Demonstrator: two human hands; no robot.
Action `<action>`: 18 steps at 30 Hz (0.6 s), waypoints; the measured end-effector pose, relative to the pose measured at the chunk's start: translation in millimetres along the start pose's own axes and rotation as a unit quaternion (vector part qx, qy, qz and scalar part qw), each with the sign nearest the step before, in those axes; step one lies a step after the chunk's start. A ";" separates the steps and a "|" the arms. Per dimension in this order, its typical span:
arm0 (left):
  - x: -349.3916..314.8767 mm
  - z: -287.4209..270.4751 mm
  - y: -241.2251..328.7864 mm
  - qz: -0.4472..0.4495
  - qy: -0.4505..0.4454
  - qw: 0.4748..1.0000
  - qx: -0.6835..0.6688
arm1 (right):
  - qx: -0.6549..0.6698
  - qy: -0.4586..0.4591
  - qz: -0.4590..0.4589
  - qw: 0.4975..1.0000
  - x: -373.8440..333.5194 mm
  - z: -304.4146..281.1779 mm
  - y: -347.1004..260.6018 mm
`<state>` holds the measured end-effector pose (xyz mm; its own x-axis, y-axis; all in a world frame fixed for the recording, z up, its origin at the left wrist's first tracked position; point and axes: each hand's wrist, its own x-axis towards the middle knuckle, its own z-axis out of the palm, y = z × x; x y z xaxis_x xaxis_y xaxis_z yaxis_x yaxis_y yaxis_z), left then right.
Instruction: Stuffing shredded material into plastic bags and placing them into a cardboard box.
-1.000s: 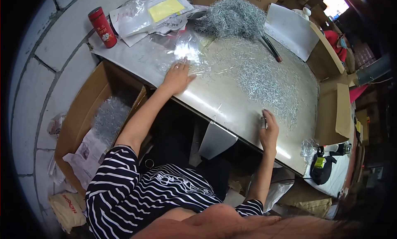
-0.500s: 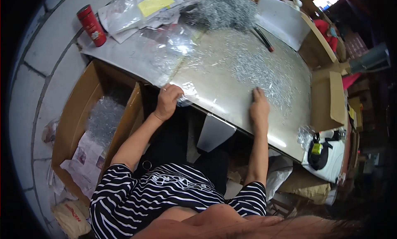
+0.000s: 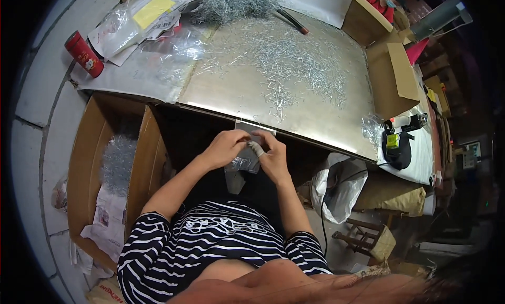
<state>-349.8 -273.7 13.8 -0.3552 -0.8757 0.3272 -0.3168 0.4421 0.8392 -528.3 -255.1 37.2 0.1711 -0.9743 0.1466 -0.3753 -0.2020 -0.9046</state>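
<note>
While both hands meet just below the near edge of the desk [image 3: 221,96], a person in a striped shirt holds a small clear plastic bag [image 3: 243,162] between them, close to the body, where anything dropped would likely fall into the lap and not onto the sheet above. The left hand [image 3: 227,146] curls around the bag's upper left side, fingers bent and closed on the film. The right hand [image 3: 272,157] pinches the bag's top from the other side, thumb and forefinger pressed together; what the bag contains cannot be made out. Beyond the hands, thin silver metal pins [image 3: 294,67] lie scattered across the desk, with a heaped tangle [image 3: 231,1] at its far edge. Left of the left hand stands an open cardboard box [image 3: 87,162] holding more silvery pieces, within easy reach. Farther off to the left sits a red can [image 3: 83,53].
</note>
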 end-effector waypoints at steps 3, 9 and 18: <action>-15.9 -2.5 4.7 -0.221 -0.071 0.966 -0.109 | 0.076 -0.046 0.076 0.993 -18.9 1.1 11.9; -64.8 15.5 -56.0 -0.247 -0.237 0.938 -0.063 | -0.024 -0.271 0.141 0.952 -75.2 26.8 109.8; -62.4 30.6 -61.2 -0.263 -0.041 0.952 -0.150 | -0.026 0.085 0.071 0.994 37.9 -76.5 33.4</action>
<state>-335.2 -240.2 -71.3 -0.2873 -0.9372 -0.1977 -0.2089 -0.1401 0.9678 -604.1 -306.4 43.2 -0.0415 -0.9952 0.0884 -0.4325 -0.0619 -0.8995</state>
